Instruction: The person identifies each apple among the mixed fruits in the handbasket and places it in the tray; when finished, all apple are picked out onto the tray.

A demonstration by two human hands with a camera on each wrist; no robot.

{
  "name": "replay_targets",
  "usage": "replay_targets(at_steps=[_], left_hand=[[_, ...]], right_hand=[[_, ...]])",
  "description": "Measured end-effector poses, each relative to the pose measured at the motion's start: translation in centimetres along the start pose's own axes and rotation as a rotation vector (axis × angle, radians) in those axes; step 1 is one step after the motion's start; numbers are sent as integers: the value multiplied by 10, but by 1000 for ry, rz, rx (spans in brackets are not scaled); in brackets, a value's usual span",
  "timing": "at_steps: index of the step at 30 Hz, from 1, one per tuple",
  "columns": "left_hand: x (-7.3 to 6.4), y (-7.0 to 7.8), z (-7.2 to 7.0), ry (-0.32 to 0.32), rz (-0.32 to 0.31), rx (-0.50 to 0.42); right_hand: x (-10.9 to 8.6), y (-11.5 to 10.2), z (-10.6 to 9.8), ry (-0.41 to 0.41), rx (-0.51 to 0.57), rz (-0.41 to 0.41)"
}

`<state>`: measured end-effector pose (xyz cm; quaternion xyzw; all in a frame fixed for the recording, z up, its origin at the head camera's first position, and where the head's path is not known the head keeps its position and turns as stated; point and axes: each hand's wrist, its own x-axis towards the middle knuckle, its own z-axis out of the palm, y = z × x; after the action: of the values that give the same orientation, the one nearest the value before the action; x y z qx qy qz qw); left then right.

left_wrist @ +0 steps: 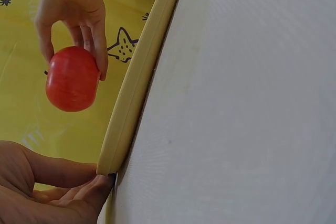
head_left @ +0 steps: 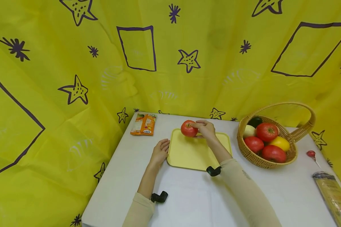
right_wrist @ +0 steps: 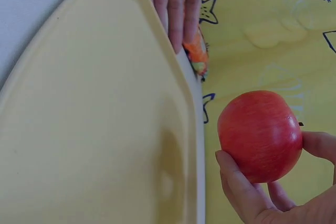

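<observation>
My right hand (head_left: 207,130) holds a red apple (head_left: 187,129) above the far part of a pale yellow tray (head_left: 193,154). In the right wrist view the apple (right_wrist: 259,137) sits between thumb and fingertips, its dark stem turned toward the thumb. The left hand (head_left: 159,152) is at the tray's left edge. From the left wrist view, its thumb lies over the tray rim (left_wrist: 139,82) with fingers below, pinching it. The apple (left_wrist: 72,80) hangs beyond that rim in the same view.
On the right stands a wicker basket (head_left: 245,150) with red fruits, a yellow one and a dark green one. An orange packet (head_left: 143,125) lies at the back left. A red lollipop (head_left: 311,154) and a long clear-wrapped package (head_left: 332,192) lie along the right edge. A yellow patterned curtain (head_left: 164,85) hangs behind.
</observation>
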<state>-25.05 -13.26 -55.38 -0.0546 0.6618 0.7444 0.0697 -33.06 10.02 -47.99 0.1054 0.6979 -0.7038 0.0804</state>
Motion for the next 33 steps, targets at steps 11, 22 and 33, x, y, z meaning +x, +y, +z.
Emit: replay_targets(at_steps=[11,22,33], left_hand=[[-1,2,2,5,6,-17],[-1,1,1,2,17,-14],[-2,1,0,-9,18,-26]], right_hand=[[8,9,19,-5,-61,3],[13,16,34,-35,-55,67],[19,23,42,-44,-56,61]])
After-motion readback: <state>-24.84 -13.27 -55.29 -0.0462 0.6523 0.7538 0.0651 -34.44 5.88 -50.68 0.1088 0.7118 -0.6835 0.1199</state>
